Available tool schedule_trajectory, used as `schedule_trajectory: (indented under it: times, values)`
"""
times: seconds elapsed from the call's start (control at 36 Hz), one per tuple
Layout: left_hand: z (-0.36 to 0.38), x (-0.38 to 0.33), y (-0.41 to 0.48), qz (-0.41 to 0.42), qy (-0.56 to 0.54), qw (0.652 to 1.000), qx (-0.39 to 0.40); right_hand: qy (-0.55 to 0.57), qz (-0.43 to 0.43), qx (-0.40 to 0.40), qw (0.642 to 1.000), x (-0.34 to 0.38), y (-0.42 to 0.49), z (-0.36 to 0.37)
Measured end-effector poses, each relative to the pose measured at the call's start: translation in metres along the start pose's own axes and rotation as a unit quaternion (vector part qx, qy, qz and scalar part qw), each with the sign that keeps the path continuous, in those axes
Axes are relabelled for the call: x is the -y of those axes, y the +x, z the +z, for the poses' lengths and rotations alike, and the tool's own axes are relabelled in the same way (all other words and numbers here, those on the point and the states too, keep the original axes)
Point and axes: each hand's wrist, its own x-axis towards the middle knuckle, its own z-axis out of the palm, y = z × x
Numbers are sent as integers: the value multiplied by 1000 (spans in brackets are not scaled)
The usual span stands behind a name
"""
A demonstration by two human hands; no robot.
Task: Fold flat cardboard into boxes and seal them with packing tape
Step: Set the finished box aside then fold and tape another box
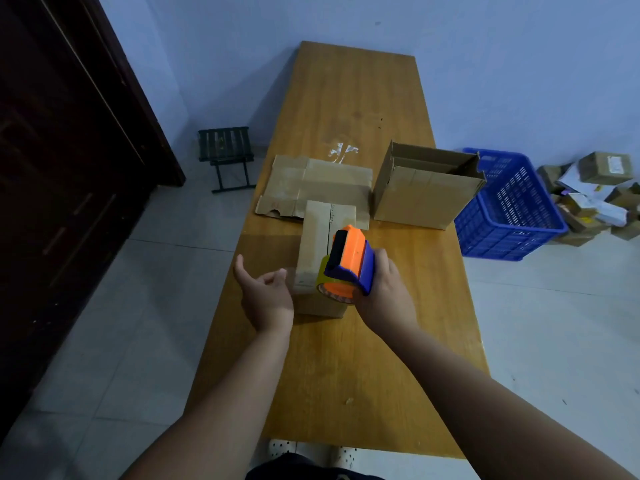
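Head camera looks down along my two forearms to the small box [317,233], which stands near the middle of the counter [346,368] with its long top running away from me and its flaps closed. My right hand [386,289] is wrapped round the tape dispenser [349,265], orange and blue with a roll in it, held over the near right end of the box top. My left hand [266,292] holds nothing; its fingers are loosely curled, thumb out, just beside the box's left wall, and I cannot tell whether the fingertips touch it. I judge the box light and hollow, stiff at the corners but ready to dent mid-panel, and likely to slide on the smooth wood when the dispenser drags across it. So I would steady it low on a side wall or at a corner, palm flat, off the seam. The dispenser is hard plastic and wants a full grip, clear of the cutting edge. Beyond the small box lies a flat cardboard sheet [311,185], meeting its far end, and to the right a larger box [426,192] stands with its top open. The counter is a long yellowish wooden top with a whitish smear [341,152] farther up. On the pale tiled floor sit a blue crate [512,209] and a heap of parcels [595,192] at right, a small dark stool [225,150] and a dark door [52,168] at left.
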Motion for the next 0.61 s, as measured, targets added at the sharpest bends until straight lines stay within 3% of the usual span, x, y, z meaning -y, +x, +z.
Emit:
schedule_trajectory:
  times: [0.22,0.5,0.61]
  values:
    - [-3,8,8,-15,26,999,39,-21,-14,-6,1000,3,-6,4]
    - [-4,11,21,-51,-18,991,120,162,12,22,987,-5,-10,5]
    - [-4,13,25,-60,-23,988,138,185,10,27,982,-5,-11,4]
